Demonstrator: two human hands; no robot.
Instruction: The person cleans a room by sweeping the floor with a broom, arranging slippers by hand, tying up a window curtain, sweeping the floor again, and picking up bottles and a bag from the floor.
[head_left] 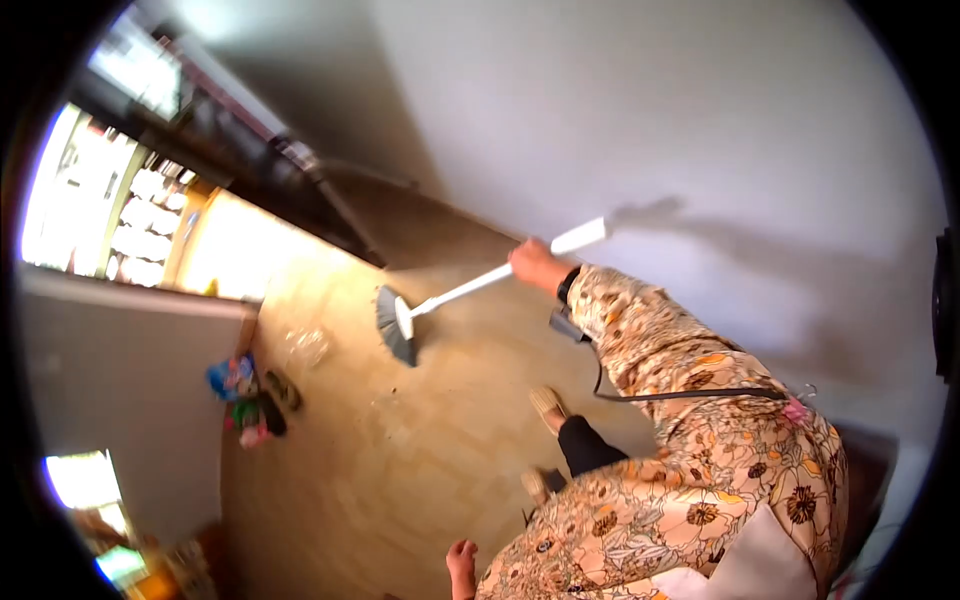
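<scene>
The broom (pixel 440 305) has a smooth white handle that looks like plastic or painted metal, with a faint sheen, and a head of grey, fibrous bristles. The right hand (pixel 535 265) is closed around this handle; its sleeve (pixel 650 340) is soft printed cloth with a floral pattern, matt. The floor (pixel 400 460) looks like tan wood or laminate, smooth with a dull shine. The wall (pixel 700 130) is plain white, matt and even. By the floor's left edge lie colourful cloth-like things (pixel 240 395).
</scene>
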